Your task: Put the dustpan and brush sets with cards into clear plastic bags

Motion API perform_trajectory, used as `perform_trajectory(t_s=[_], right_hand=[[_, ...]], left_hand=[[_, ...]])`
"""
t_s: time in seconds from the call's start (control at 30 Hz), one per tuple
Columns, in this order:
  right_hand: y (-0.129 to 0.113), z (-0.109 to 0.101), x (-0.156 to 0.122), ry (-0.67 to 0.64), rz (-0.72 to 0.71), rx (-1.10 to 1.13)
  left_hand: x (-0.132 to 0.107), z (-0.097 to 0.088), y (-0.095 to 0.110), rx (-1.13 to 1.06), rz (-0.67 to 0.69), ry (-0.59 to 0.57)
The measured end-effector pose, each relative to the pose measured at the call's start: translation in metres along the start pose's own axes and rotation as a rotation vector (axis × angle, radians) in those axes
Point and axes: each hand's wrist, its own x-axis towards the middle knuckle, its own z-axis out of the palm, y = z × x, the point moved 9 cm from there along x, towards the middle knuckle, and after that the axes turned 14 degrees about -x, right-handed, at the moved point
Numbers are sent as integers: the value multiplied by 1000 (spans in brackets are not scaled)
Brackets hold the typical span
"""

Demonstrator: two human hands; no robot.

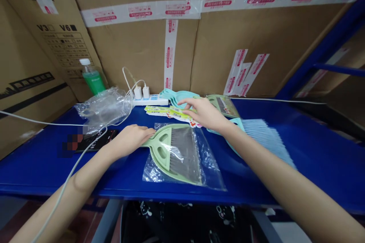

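A light green dustpan with a brush [164, 152] lies flat in a clear plastic bag [209, 167] near the table's front edge. My left hand [134, 138] is closed over its handle end, hiding most of the handle. Farther back, my right hand [203, 112] is held above a stack of yellow and white printed cards [159, 111], its fingers apart; whether a fingertip touches the cards I cannot tell. Turquoise dustpans [182, 95] lie stacked just behind those fingers. Beneath my right forearm is a blue-bristled brush [265, 136], partly hidden.
Another green bagged set [224, 105] lies at the back. A white power strip [154, 100] with two chargers, crumpled clear plastic [105, 106], a green-liquid bottle [94, 79] and a phone [98, 141] are on the left. White cables cross the blue table [119, 176]. Cardboard [137, 49] walls the back.
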Motion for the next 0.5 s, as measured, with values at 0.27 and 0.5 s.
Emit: perform_trajectory(t_s=[0.27,0.5], right_hand=[[-34,46,64,-127,-125,-40],[-32,75,75,-158,-122,-265]], left_hand=[[-1,-1,3,58,-11,-20],[-3,0,3,67,-38,-28]])
